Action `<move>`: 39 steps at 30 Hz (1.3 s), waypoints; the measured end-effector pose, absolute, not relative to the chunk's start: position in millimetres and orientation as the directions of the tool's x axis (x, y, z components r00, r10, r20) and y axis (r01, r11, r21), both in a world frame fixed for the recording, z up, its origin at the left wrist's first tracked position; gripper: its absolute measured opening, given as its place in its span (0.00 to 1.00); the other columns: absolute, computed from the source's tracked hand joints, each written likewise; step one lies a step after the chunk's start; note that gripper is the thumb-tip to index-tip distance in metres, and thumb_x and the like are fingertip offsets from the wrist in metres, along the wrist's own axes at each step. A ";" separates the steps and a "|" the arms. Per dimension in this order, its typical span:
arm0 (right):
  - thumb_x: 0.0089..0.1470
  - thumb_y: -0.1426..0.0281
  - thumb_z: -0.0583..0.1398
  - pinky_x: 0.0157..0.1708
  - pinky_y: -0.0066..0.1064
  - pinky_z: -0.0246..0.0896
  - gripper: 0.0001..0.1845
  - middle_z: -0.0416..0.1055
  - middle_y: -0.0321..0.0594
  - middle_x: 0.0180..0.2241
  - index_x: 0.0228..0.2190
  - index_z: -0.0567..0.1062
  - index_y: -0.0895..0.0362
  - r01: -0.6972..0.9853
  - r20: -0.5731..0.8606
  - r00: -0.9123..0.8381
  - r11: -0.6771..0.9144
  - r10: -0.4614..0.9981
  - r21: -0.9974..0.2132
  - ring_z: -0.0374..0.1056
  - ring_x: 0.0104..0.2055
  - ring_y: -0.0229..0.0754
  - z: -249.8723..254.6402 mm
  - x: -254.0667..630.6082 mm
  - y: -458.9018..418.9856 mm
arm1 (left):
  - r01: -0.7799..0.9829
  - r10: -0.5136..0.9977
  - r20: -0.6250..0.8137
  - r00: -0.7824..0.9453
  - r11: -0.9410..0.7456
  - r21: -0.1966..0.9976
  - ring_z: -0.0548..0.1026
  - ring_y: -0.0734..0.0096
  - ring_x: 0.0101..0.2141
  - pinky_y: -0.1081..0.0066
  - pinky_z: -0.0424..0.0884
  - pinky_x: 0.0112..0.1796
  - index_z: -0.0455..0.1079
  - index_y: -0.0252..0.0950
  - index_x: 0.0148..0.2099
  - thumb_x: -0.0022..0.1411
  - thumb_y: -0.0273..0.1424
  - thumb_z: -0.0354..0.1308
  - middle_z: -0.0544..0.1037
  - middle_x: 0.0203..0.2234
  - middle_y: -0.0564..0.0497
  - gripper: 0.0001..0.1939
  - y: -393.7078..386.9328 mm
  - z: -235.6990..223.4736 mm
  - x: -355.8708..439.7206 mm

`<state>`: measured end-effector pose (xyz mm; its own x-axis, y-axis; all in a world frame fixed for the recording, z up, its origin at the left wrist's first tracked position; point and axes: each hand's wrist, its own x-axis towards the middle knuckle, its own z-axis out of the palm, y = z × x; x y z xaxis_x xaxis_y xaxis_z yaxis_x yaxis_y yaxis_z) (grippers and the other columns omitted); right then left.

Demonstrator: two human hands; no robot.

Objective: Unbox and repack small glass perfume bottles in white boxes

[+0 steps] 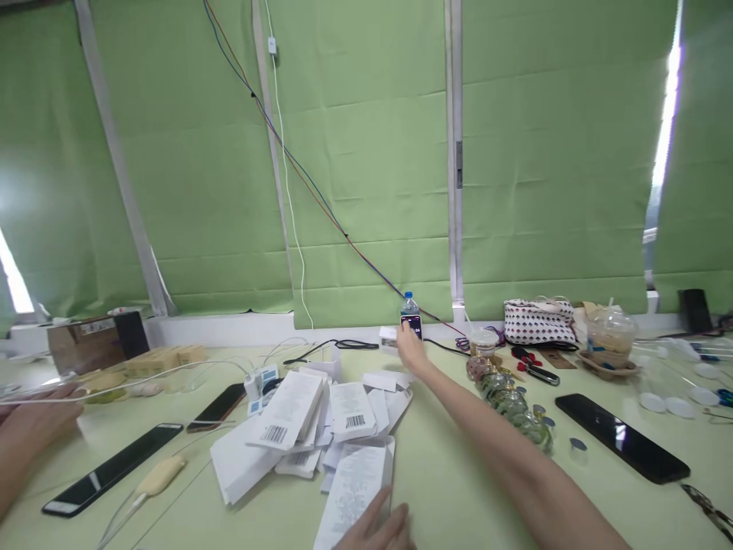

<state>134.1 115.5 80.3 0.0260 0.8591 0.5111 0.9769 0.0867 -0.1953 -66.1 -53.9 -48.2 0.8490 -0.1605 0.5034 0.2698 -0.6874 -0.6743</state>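
Observation:
My right hand (410, 349) is stretched far across the table, with its fingertips at the lit screen of a small upright phone (415, 327). A water bottle with a blue cap (408, 304) stands just behind that phone. At the bottom edge my left hand (378, 528), partly cut off, has its fingers apart against a white printed box (356, 489). Beyond it lies a loose pile of flat white boxes (291, 409), several showing barcodes. A small white box (389, 337) stands beside my right hand.
Another person's hand (43, 416) is at the left edge. Phones lie nearby, including a black phone (621, 437) at right and a long dark phone (114, 467) at left. Right of my arm are coiled bracelets (509, 401), a drink cup (611, 336) and a patterned pouch (540, 322).

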 end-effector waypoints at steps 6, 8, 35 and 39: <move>0.59 0.75 0.54 0.41 0.34 0.61 0.12 0.63 0.50 0.47 0.46 0.65 0.60 0.982 0.582 -0.039 0.140 0.812 -0.130 0.64 0.46 0.48 93.1 184.5 34.2 | 0.289 0.128 0.315 0.941 -0.788 -0.543 0.71 0.64 0.39 0.57 0.58 0.53 0.67 0.35 0.44 0.62 0.32 0.55 0.75 0.33 0.50 0.09 -55.0 -19.7 -69.3; 0.58 0.76 0.54 0.37 0.32 0.60 0.09 0.64 0.47 0.43 0.42 0.67 0.59 0.981 0.565 -0.077 0.163 0.822 -0.103 0.65 0.42 0.47 82.2 194.6 0.8 | 0.304 0.196 0.265 0.944 -0.829 -0.470 0.71 0.61 0.39 0.57 0.59 0.52 0.67 0.35 0.44 0.61 0.40 0.56 0.75 0.33 0.49 0.14 -55.3 -9.6 -63.3; 0.59 0.58 0.49 0.28 0.32 0.66 0.24 0.70 0.37 0.33 0.53 0.65 0.55 0.571 0.230 0.059 0.156 0.971 -0.806 0.69 0.27 0.38 24.2 219.7 -78.4 | 0.282 0.591 0.080 0.803 -0.494 0.822 0.71 0.61 0.42 0.69 0.68 0.37 0.58 0.34 0.52 0.32 0.39 0.72 0.71 0.40 0.50 0.44 3.3 39.4 50.6; 0.58 0.57 0.48 0.24 0.29 0.63 0.28 0.67 0.36 0.32 0.57 0.60 0.57 0.529 0.199 0.046 0.145 0.979 -0.836 0.68 0.25 0.38 22.6 215.0 -94.5 | 0.419 0.675 0.285 0.681 -0.678 0.604 0.68 0.64 0.35 0.70 0.63 0.30 0.59 0.34 0.43 0.28 0.44 0.72 0.68 0.36 0.51 0.41 -21.8 36.6 59.2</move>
<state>215.0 -94.5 22.6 0.0455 0.9789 0.1991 0.5290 0.1455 -0.8361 59.2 -21.8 36.6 0.6808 0.6748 0.2848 0.4192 -0.6778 0.6040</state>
